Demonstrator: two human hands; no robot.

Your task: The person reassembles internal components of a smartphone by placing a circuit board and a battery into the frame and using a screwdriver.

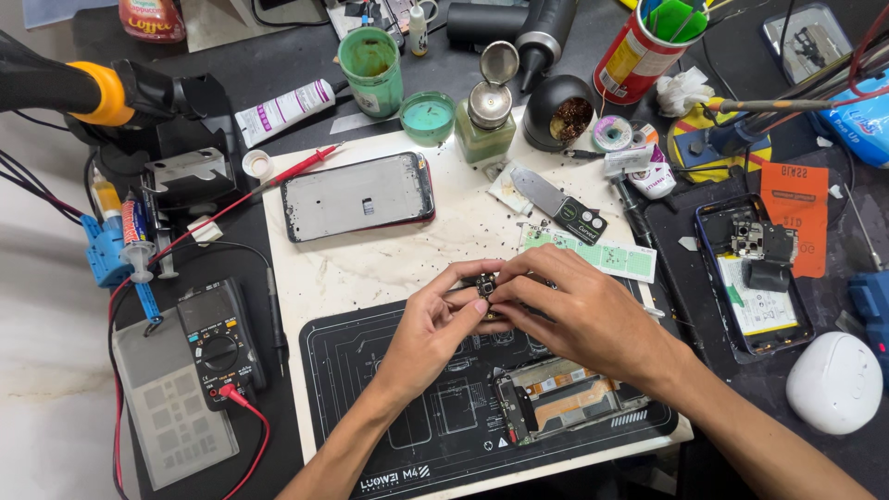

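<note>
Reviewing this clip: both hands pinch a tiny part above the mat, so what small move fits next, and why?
Probably lower the small dark module toward the opened phone on the black mat: left hand and right hand pinch it together just above that phone.

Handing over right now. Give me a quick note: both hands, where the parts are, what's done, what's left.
Left hand and right hand: both pinch one small dark component between fingertips, above the black work mat.
Opened phone: on the mat below the hands, internals exposed.
Phone frame: face down on the white board, beside the red probe.
Second opened phone: at right.
Done: phones opened, component out.
Left: component not yet seated anywhere.
</note>
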